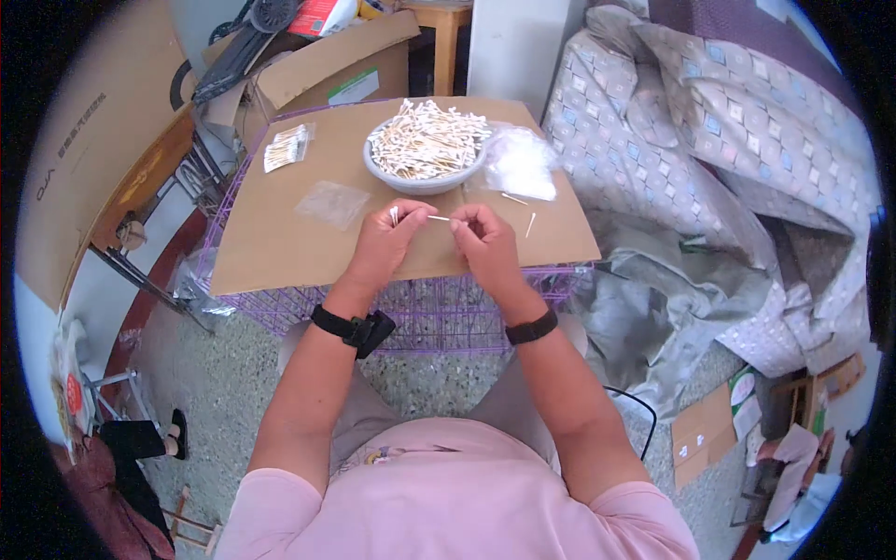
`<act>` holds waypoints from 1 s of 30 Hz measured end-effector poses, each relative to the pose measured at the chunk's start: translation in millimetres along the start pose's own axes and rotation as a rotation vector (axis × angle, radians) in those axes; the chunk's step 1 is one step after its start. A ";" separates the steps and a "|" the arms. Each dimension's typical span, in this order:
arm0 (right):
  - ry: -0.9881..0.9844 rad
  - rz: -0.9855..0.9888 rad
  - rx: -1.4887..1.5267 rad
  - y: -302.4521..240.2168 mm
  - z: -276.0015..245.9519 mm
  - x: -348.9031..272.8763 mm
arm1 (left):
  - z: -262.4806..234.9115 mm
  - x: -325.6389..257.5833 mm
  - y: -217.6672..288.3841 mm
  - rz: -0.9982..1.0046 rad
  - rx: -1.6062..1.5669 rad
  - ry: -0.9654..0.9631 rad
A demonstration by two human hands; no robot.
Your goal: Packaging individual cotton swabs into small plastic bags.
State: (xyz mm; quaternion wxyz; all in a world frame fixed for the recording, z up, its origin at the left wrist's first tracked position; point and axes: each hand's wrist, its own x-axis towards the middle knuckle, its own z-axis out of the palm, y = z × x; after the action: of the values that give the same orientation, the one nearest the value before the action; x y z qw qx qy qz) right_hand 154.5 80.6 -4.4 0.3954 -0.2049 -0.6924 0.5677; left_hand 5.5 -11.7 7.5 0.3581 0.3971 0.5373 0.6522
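Observation:
A single cotton swab (439, 218) stretches between my two hands over the near part of the cardboard sheet. My left hand (381, 245) is closed, with white swab tips (394, 216) poking out by its fingers. Fingertips of my right hand (491, 247) pinch the other end of the single swab. Just beyond my hands stands a grey bowl (425, 187) heaped with cotton swabs (429, 140). A flat clear plastic bag (332, 203) lies left of my left hand. Two loose swabs, one upright in view (531, 225), lie to the right of my right hand.
A clear bag of swabs (287, 147) lies at the far left of the cardboard sheet (266, 252), which rests on a purple wire cage (429, 313). Clear plastic bags (523, 166) are piled right of the bowl. Patterned cloth (709, 121) drapes at right; another person (131, 457) is partly visible lower left.

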 end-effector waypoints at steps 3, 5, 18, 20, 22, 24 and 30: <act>0.084 0.002 0.122 -6.6 -0.8 -4.6 | 5.1 4.5 -3.7 0.208 0.194 -0.017; 0.106 -0.026 0.210 -4.6 -3.7 -3.4 | 8.9 4.7 2.1 0.182 0.364 -0.107; 0.058 -0.011 0.111 1.6 -3.3 -3.1 | 5.8 3.0 1.9 0.089 0.290 -0.080; 0.051 -0.073 -0.023 10.0 0.4 -1.2 | 2.4 3.7 -0.7 0.119 0.112 -0.057; 0.053 -0.085 -0.078 8.5 4.4 -1.1 | 1.9 1.6 3.1 0.104 0.098 -0.052; 0.047 -0.099 -0.128 5.6 6.1 -2.1 | 2.6 0.6 3.9 0.091 0.087 -0.040; 0.065 -0.092 -0.095 0.6 3.0 -4.5 | 2.4 0.8 5.6 0.084 0.037 -0.040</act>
State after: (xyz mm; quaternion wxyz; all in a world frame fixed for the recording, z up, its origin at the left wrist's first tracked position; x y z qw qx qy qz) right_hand 154.7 75.6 -6.5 0.4331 -0.2097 -0.7141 0.5084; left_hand 7.1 -10.9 13.3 0.3338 0.4389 0.5247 0.6485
